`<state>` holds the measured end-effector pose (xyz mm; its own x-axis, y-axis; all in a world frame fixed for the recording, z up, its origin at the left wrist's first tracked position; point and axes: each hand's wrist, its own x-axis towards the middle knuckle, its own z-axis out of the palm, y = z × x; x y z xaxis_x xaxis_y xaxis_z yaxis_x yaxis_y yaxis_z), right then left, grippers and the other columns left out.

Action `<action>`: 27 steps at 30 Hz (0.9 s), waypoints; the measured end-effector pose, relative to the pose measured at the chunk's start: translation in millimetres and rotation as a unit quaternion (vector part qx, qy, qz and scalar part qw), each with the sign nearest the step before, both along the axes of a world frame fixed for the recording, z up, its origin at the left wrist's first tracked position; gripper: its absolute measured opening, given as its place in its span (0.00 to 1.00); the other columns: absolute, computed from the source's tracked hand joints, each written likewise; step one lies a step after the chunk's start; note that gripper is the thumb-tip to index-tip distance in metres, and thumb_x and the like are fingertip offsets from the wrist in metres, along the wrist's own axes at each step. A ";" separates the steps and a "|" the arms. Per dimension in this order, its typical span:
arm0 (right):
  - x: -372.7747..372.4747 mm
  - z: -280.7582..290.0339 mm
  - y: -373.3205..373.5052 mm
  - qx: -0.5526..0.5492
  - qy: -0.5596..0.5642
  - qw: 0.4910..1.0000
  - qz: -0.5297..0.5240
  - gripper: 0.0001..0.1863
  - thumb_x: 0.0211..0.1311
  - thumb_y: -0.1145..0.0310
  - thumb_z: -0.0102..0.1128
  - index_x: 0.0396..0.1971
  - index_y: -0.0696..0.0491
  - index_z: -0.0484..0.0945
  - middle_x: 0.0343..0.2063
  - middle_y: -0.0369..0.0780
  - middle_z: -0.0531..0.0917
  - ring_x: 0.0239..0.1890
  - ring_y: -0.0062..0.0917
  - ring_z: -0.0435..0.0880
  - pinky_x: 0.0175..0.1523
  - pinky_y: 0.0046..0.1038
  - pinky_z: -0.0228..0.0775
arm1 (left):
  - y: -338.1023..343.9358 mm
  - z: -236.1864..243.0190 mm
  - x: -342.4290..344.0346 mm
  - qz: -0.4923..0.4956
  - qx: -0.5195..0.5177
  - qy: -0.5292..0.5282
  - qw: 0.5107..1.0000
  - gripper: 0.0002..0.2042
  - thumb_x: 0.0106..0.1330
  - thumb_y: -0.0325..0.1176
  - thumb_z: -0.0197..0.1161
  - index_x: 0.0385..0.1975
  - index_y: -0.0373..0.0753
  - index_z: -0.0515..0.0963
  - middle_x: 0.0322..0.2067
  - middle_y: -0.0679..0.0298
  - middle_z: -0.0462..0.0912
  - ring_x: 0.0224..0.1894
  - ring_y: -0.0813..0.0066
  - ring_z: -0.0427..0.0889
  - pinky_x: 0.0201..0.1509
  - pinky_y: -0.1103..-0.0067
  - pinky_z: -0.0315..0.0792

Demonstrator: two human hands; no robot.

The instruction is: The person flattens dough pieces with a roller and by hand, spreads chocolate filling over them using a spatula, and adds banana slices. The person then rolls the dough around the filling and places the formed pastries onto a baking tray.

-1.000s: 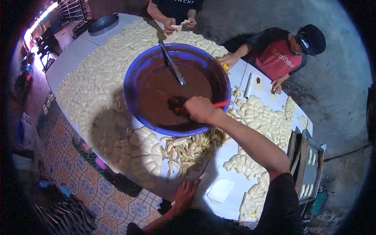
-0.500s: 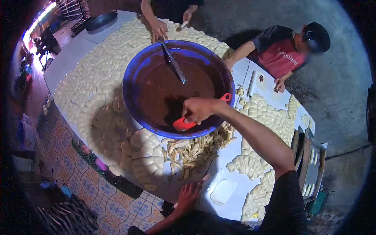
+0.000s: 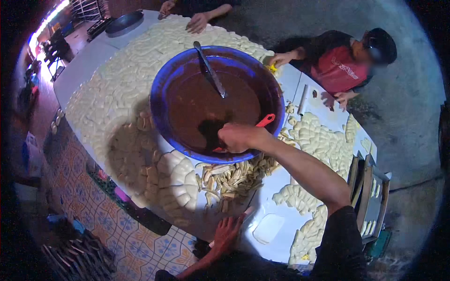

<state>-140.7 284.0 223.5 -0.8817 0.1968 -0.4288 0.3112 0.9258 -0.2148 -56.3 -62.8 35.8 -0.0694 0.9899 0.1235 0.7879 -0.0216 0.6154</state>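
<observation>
A big blue basin [image 3: 152,93] holds thick brown liquid [image 3: 197,105]. Over its near right side, my right hand [image 3: 236,137] is closed around a red plastic utensil [image 3: 266,120]. One end of it shows beyond my wrist; its other end is mostly hidden under my fingers. A long metal utensil [image 3: 209,69] leans on the far rim, its lower end in the liquid. My left hand [image 3: 226,232] lies with fingers stretched at the table's near edge, nothing visible in it. Beside the basin's near side sits a heap of pale yellow-brown strips [image 3: 234,182].
Many pale dough pieces [image 3: 112,84] cover the table. A white rectangular slab [image 3: 268,228] lies near me. Trays with dough [image 3: 372,196] stand at the right edge. One person's hand [image 3: 281,58] nears the basin's far right; another's hand [image 3: 199,22] is on the far dough.
My right hand turns slightly, hiding more of the red utensil's lower end. The far person's hand has left the metal utensil; the right person's hand now touches something yellow. My left hand stays.
</observation>
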 end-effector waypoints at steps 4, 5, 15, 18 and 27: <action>22.1 16.8 -0.3 0.008 0.093 0.996 -0.009 0.09 0.53 0.71 0.61 0.30 0.61 0.84 0.30 0.56 0.85 0.39 0.53 0.85 0.45 0.48 0.76 | 5.5 15.2 -3.4 0.000 -0.046 -0.012 0.999 0.35 0.63 0.27 0.57 0.74 0.46 0.61 0.48 0.50 0.74 0.49 0.50 0.74 0.53 0.58 0.71; 23.3 17.9 -3.7 0.010 0.095 0.995 -0.013 0.09 0.53 0.71 0.61 0.30 0.61 0.84 0.30 0.56 0.85 0.39 0.53 0.85 0.45 0.48 0.76 | 2.3 11.3 -0.6 -0.005 -0.044 -0.009 0.999 0.35 0.63 0.27 0.57 0.74 0.46 0.61 0.48 0.50 0.74 0.49 0.50 0.74 0.53 0.58 0.71; 148.7 67.0 -37.3 -0.253 0.061 0.962 -0.087 0.11 0.63 0.75 0.61 0.44 0.56 0.86 0.30 0.43 0.85 0.29 0.27 0.84 0.35 0.32 0.74 | -2.3 -47.1 4.0 0.037 0.041 0.139 0.989 0.28 0.58 0.38 0.67 0.61 0.42 0.75 0.47 0.54 0.76 0.54 0.51 0.75 0.56 0.62 0.74; 245.2 38.9 -101.6 -0.207 0.151 0.956 -0.141 0.14 0.62 0.76 0.62 0.46 0.53 0.86 0.31 0.43 0.83 0.33 0.29 0.84 0.37 0.32 0.75 | 16.1 36.4 -5.3 0.056 0.054 -0.012 0.997 0.25 0.55 0.31 0.70 0.56 0.40 0.77 0.43 0.50 0.78 0.46 0.46 0.78 0.51 0.58 0.74; 355.6 -117.2 -322.3 -0.410 0.203 0.563 -0.688 0.24 0.75 0.57 0.58 0.59 0.59 0.67 0.32 0.43 0.78 0.30 0.27 0.77 0.35 0.30 0.74 | 24.5 12.3 -1.0 0.016 0.062 -0.015 0.998 0.24 0.56 0.27 0.69 0.55 0.35 0.77 0.41 0.50 0.77 0.47 0.47 0.77 0.52 0.59 0.73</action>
